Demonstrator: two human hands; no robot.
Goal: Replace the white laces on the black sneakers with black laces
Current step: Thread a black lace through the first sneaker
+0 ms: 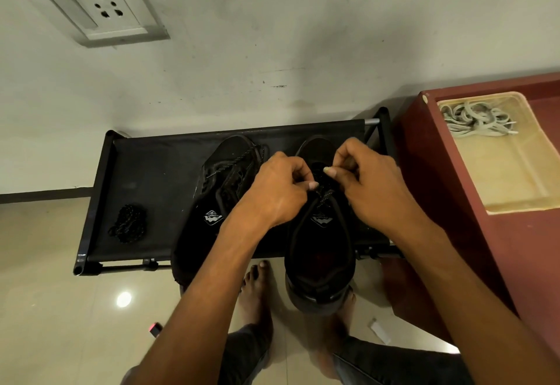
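Both sneakers sit on the black rack (145, 172). The left hand (280, 190) and right hand (368, 181) each pinch the black lace (322, 195) over the right sneaker (318, 251). The white laces (475, 119) lie in the tray (515, 178) at 2 o'clock. The sneaker's heel overhangs the rack; a hard tug could tip it off, or slip the dark lace from its eyelet.

two black sneakers sit on a black fabric rack (151, 169) by the wall. the left hand (277, 190) and right hand (368, 184) pinch the black lace (324, 195) over the right sneaker (321, 251); the left sneaker (218, 190) is laced black. a spare black lace bundle (128, 224) lies on the rack's left; white laces (475, 119) rest in a beige tray (515, 172) on a red cabinet (448, 233)
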